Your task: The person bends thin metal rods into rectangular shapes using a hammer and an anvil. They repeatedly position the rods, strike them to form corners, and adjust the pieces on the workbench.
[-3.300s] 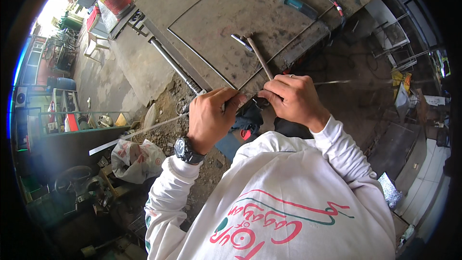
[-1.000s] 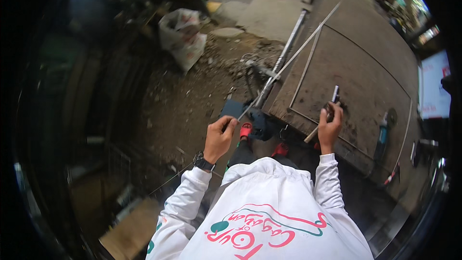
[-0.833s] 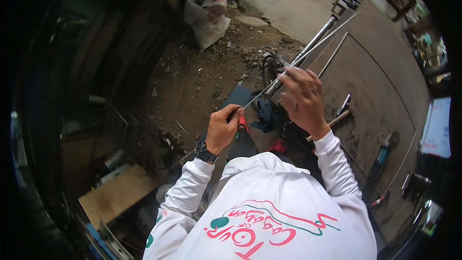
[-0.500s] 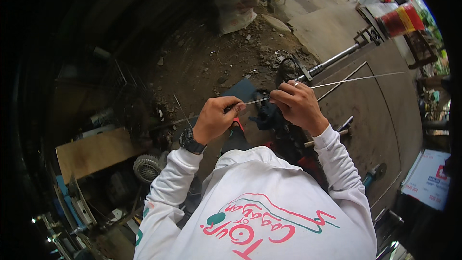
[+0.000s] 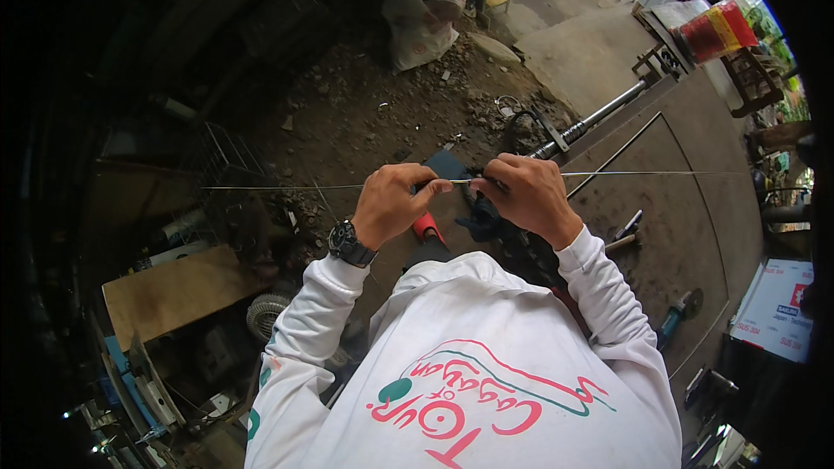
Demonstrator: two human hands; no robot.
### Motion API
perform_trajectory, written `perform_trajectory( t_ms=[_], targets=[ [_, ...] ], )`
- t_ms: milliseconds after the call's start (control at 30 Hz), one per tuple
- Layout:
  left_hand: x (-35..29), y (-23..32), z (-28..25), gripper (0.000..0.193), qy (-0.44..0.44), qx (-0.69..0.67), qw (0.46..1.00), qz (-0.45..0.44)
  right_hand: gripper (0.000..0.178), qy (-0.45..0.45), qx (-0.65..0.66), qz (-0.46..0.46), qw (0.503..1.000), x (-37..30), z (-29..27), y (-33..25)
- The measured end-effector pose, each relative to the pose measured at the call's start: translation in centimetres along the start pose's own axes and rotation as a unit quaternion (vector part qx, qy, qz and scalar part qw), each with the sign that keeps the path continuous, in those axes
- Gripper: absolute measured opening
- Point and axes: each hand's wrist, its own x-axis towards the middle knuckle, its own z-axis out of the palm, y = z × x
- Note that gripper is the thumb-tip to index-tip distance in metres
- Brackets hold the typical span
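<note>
A long thin metal rod (image 5: 625,174) stretches almost level across the view in front of me, its ends reaching well past both hands. My left hand (image 5: 391,201), below a black wristwatch (image 5: 349,244), pinches it between thumb and fingers. Close beside it, my right hand (image 5: 530,195) has the rod pinched the same way, thumb tip toward the left thumb. Only a short stretch of rod shows between the two hands. Whether it is a single rod or thin pieces laid together, I cannot tell.
To the right lies a dark metal worktop (image 5: 678,226) with a screw clamp (image 5: 599,117) at its edge, a wooden-handled tool (image 5: 621,241) and an angle grinder (image 5: 678,317). A white sack (image 5: 426,22) stands on rubble-strewn ground ahead. A wooden board (image 5: 174,291) lies at left.
The rod has swung from a slant, right side higher, to nearly level. My right hand has lowered, my left has risen slightly, and the gap between them has narrowed.
</note>
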Motion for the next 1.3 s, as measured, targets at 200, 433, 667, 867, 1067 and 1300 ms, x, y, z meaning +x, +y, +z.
perform_trajectory(
  t_ms=[200,433,667,867,1067,1300],
  targets=[
    [0.3,-0.6,-0.3,0.018,0.071,0.050,0.995,0.056,0.029,0.016,0.010,0.020,1.000,0.8,1.2,-0.3],
    [0.7,-1.2,-0.1,0.017,0.127,0.101,0.980,0.113,0.033,0.026,0.012,0.024,0.999,2.0,1.2,-0.3],
    [1.1,-1.2,-1.0,0.015,0.141,0.132,0.971,0.137,0.030,0.031,0.064,0.064,0.995,2.8,1.2,-0.3],
    [1.7,-0.7,-0.1,0.006,0.163,0.084,0.977,0.104,0.024,0.035,0.082,0.121,0.989,2.9,1.0,0.2],
    [2.8,0.2,1.6,0.004,0.155,0.064,0.983,0.080,0.028,0.063,0.103,0.169,0.978,1.9,0.8,1.1],
    [4.2,0.0,-0.2,0.008,0.059,0.055,0.991,0.103,0.029,0.043,0.057,0.152,0.986,0.1,-0.2,2.4]
  ],
)
